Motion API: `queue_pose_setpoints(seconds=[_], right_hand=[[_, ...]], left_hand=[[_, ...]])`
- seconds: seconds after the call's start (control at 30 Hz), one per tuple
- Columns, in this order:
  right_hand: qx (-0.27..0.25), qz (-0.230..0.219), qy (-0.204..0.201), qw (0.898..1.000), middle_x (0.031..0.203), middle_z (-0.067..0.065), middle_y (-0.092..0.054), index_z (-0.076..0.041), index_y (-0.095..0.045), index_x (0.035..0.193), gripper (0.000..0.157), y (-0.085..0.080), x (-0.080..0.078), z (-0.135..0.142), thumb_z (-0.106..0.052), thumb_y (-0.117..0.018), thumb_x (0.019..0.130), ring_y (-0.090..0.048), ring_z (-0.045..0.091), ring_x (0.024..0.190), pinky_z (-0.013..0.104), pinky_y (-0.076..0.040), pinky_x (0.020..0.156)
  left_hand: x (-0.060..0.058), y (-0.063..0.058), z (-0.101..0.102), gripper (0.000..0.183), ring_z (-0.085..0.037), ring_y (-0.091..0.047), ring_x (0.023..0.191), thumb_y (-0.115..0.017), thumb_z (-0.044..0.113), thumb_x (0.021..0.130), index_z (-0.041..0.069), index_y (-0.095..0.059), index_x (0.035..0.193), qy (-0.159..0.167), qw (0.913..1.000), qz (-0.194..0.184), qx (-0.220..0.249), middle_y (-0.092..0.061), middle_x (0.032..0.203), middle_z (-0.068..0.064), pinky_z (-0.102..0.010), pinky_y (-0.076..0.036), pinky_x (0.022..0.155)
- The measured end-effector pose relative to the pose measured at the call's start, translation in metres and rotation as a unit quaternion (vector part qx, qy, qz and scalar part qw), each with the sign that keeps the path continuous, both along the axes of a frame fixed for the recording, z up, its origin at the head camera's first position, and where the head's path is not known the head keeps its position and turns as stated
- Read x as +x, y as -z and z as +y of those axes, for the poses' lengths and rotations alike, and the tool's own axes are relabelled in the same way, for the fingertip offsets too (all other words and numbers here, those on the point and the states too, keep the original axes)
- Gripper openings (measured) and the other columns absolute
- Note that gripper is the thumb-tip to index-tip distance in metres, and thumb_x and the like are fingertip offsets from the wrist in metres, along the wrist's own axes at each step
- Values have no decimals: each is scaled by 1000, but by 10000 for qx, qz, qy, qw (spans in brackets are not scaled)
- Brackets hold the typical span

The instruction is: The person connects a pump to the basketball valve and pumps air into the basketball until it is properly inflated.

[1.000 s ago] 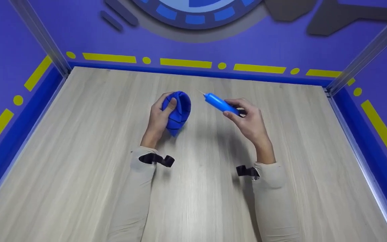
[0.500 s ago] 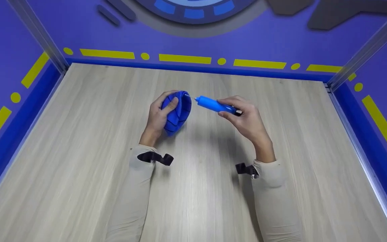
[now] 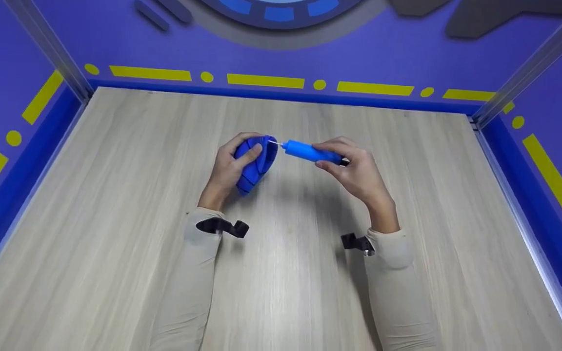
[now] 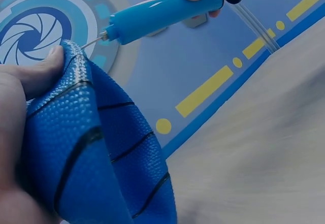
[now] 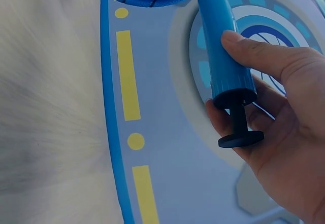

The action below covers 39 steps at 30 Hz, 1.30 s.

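A deflated blue basketball (image 3: 250, 173) with black lines and a pebbled skin is caved in like a bowl. My left hand (image 3: 226, 165) grips it from the left, thumb over its folded edge. On the right, my right hand (image 3: 361, 170) holds a blue ball pump (image 3: 305, 151) by the barrel, between thumb and fingers. The pump's thin needle (image 4: 92, 42) points at the ball's upper edge and meets it there; whether the tip is inside, I cannot tell. A short length of black rod shows between the barrel and the black handle (image 5: 241, 139) in the right wrist view.
Both hands are above a light wood-grain table (image 3: 281, 273). Blue-purple panels (image 3: 281, 58) with yellow marks stand along its back and sides, with metal posts at the corners. Each sleeved wrist carries a black camera mount (image 3: 356, 242).
The pump has moved left and swung closer to level, bringing its needle from apart to the ball's upper edge. The ball has tilted slightly in my left hand, its hollow now showing narrower.
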State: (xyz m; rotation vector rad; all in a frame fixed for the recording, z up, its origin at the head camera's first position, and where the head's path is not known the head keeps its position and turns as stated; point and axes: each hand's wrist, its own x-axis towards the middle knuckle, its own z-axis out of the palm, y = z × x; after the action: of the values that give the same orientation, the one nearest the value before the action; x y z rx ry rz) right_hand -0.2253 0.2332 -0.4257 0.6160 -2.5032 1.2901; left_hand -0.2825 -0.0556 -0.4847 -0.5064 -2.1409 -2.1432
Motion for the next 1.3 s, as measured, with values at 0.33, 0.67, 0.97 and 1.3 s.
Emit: queue_pose_setpoints(seconds=[0.33,0.67,0.97,1.3], right_hand=[[411,-166,61,9990,121,12,-72,-1,-74,129,34,-1,3,1,-3,-79,96,-65,28,106,45,-55,96],[540,-231,99,9982,121,12,-71,0,-74,129,32,-3,4,-1,-7,-78,98,-64,28,106,44,-54,100],[708,-204,248,9970,125,15,-70,3,-69,134,38,-3,3,0,-5,-77,98,-66,31,110,47,-53,103],[874,-78,410,9953,120,16,-71,4,-72,128,31,-1,2,0,-6,-76,99,-65,32,108,49,-53,98]], left_hand=[[1,10,0,36,-28,-60,126,-79,22,99,14,-75,133,33,9999,5,-164,-70,135,-5,-52,-48,106],[3,7,4,29,-28,-64,122,-79,18,99,12,-78,127,-238,9993,139,-234,-74,128,-6,-52,-49,105],[3,6,2,28,-26,-65,121,-79,23,99,12,-78,125,-153,9986,185,-469,-74,125,-4,-50,-50,105],[3,4,3,30,-28,-65,120,-79,20,99,6,-78,125,-27,9985,220,-509,-74,126,-9,-50,-51,104]])
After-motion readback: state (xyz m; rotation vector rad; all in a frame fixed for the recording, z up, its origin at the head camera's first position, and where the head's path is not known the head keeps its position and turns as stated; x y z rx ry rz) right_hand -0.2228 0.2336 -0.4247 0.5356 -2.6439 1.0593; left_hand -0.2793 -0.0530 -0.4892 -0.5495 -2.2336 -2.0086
